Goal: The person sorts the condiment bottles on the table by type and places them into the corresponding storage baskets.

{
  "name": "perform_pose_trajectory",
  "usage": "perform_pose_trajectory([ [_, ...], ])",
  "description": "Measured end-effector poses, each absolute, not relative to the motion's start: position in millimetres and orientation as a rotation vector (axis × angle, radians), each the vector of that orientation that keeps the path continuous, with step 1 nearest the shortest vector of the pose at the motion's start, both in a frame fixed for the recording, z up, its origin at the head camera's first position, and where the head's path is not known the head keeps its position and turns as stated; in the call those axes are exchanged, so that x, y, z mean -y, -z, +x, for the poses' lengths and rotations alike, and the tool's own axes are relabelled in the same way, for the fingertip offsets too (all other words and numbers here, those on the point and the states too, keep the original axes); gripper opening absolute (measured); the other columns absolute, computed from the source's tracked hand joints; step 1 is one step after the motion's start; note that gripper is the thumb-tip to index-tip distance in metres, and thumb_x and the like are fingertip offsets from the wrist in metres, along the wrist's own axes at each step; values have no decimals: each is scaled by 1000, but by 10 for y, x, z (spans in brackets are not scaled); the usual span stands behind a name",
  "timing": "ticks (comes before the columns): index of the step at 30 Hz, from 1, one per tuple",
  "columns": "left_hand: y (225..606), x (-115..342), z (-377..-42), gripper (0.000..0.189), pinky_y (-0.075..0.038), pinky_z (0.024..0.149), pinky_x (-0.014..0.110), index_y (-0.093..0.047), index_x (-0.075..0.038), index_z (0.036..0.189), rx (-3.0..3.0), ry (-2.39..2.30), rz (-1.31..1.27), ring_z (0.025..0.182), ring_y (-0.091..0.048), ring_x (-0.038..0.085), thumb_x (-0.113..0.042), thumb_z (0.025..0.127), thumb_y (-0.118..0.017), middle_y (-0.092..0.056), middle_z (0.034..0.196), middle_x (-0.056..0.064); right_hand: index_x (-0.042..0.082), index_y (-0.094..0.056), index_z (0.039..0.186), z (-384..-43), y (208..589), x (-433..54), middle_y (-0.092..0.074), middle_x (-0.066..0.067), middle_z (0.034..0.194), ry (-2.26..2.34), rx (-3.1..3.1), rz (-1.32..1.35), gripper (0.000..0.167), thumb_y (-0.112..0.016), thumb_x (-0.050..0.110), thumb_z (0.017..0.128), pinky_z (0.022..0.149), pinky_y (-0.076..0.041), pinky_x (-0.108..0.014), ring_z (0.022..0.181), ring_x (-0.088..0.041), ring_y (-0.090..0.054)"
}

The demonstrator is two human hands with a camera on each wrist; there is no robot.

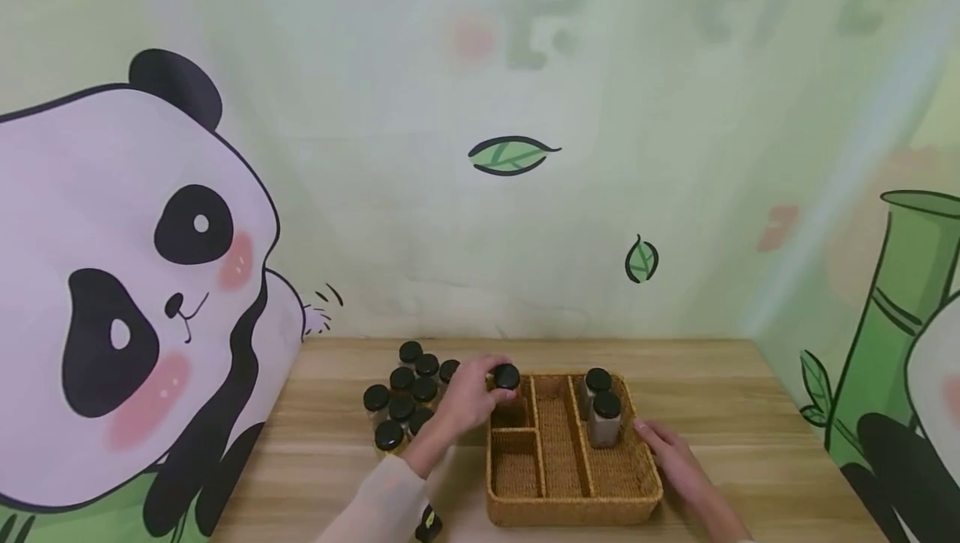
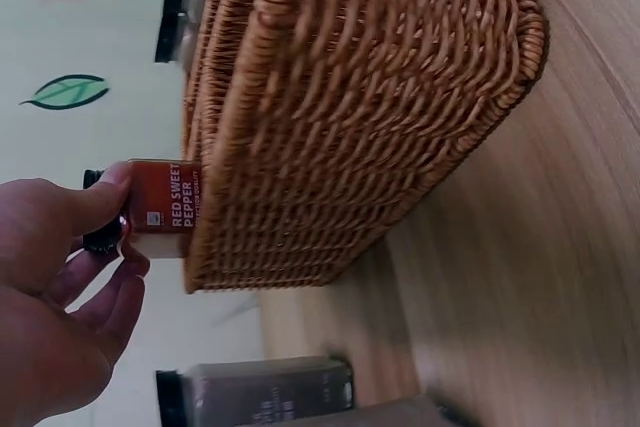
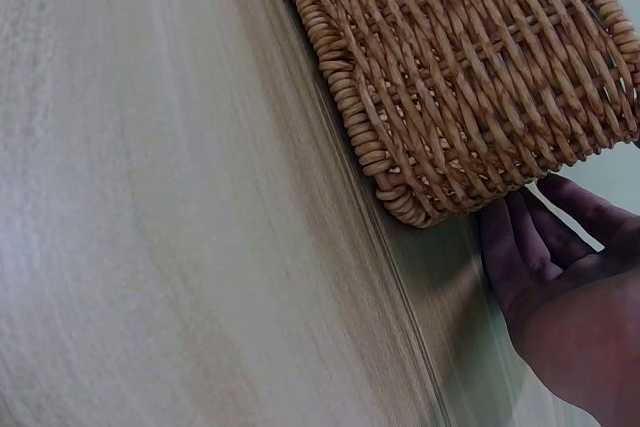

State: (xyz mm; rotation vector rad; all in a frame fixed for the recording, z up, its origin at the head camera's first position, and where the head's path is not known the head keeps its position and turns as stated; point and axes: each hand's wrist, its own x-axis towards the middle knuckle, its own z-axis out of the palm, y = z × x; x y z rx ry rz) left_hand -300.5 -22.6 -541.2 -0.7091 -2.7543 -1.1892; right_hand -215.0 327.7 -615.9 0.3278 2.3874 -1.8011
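Observation:
My left hand pinches a spice jar by its black lid. The label reads "Red Sweet Pepper". In the left wrist view the jar's lower end is behind the rim of the wicker basket; in the head view it is over the back left compartment. On the basket's right side, my right hand rests its fingers against the wicker. Two black-lidded jars stand in the right compartment, the nearer jar holding greyish contents. The middle compartment and front left compartment show bare woven bottoms.
Several black-lidded jars stand grouped on the wooden table left of the basket. One dark-labelled jar shows below my left hand's view. A panda-printed backdrop rises behind the table.

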Motion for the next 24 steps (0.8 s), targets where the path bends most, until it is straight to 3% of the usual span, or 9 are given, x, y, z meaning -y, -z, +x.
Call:
perform_pose_trajectory([
  [16, 5681, 118, -3071, 45, -57, 93, 45, -68, -11, 137, 2820, 1060, -630, 118, -65, 28, -22, 96, -81, -68, 131, 10, -12, -40, 154, -2145, 6135, -3269, -43, -34, 158, 1765, -2383, 347, 86, -49, 59, 108, 117, -39, -59, 145, -49, -43],
  [24, 5652, 60, -3013, 47, -54, 102, 49, -64, -13, 144, 2858, 860, -615, 128, -60, 31, -19, 99, -78, -64, 139, 10, -12, -41, 154, -2134, 6161, -3268, -44, -33, 157, 1792, -2361, 362, 84, -51, 58, 108, 116, -41, -58, 144, -47, -45],
])
